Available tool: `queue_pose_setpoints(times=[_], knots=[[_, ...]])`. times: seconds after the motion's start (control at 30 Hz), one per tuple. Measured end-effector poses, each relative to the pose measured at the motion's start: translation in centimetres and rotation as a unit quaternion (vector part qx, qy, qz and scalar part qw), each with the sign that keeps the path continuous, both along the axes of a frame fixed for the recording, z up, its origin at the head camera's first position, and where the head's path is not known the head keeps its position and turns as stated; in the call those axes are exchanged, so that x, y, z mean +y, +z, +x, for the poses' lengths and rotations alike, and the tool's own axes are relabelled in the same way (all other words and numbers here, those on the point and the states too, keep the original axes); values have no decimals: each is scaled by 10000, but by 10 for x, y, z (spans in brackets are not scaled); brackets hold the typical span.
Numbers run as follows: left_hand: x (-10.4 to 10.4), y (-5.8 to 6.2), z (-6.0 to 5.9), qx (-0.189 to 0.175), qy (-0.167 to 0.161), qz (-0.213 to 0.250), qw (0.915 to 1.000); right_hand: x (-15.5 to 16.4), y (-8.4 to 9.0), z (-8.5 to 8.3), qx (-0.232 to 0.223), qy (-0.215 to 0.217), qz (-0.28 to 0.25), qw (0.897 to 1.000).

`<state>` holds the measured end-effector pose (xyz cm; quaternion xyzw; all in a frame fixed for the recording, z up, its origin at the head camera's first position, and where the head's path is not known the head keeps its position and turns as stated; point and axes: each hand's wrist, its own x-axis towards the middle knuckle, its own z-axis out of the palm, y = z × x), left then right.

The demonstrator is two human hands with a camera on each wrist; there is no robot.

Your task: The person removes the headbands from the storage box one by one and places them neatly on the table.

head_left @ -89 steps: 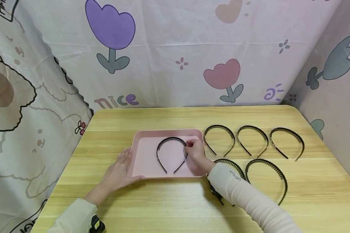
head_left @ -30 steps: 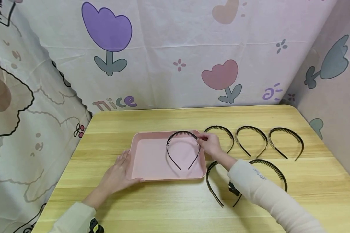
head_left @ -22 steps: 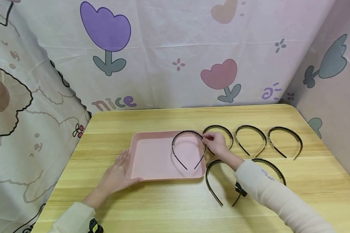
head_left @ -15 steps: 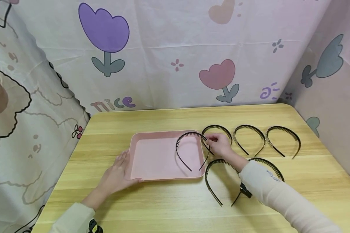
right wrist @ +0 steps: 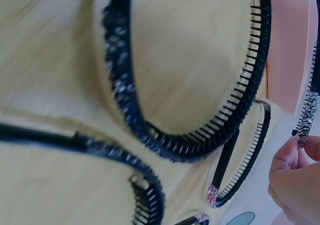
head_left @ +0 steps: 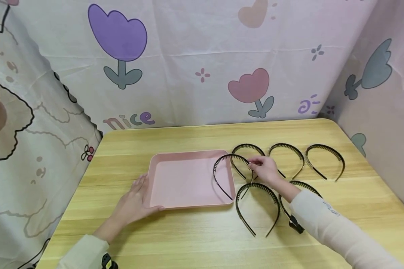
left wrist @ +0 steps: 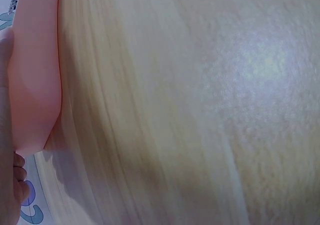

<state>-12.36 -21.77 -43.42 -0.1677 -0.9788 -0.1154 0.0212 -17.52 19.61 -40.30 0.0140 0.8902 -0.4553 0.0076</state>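
My right hand (head_left: 256, 164) pinches a black toothed headband (head_left: 229, 155) near the top of its arc and holds it over the right rim of the pink tray (head_left: 188, 153). In the right wrist view the fingers (right wrist: 292, 177) pinch that headband (right wrist: 308, 110) on a sparkly stretch, with the tray (right wrist: 290, 45) behind it. My left hand (head_left: 141, 192) rests flat against the tray's front left corner, thumb along the front rim; the left wrist view shows the hand (left wrist: 7, 185) beside the tray (left wrist: 35, 75). Nothing lies in the tray.
Several black headbands lie on the wooden table (head_left: 188, 231) right of the tray: three in a back row (head_left: 247, 147) (head_left: 286, 146) (head_left: 324, 147), one in front (head_left: 257, 185), one (head_left: 306, 184) partly under my right sleeve. Patterned cloth walls close the back and sides.
My right hand has lifted the headband off the tray floor and carried it right, to the tray's right rim. The left hand has stayed at the tray's corner.
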Motion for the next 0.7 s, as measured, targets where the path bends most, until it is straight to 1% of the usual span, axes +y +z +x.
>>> queue_pose_setpoints(times=[0.17, 0.33, 0.53, 0.63, 0.7], knots=[[0, -1, 0, 8, 27, 22, 10000, 8, 3, 4, -196, -13, -29, 9998], [1, -1, -1, 91, -20, 16, 10000, 19, 3, 8, -284, -55, 19, 9996], [1, 0, -1, 69, -16, -13, 10000, 33, 2, 13, -211, -58, 110, 9997], [1, -1, -1, 67, -11, 11, 10000, 39, 1, 16, -183, -75, 33, 9998], [0, -1, 0, 67, -11, 18, 10000, 43, 0, 18, -240, -99, -34, 9997]])
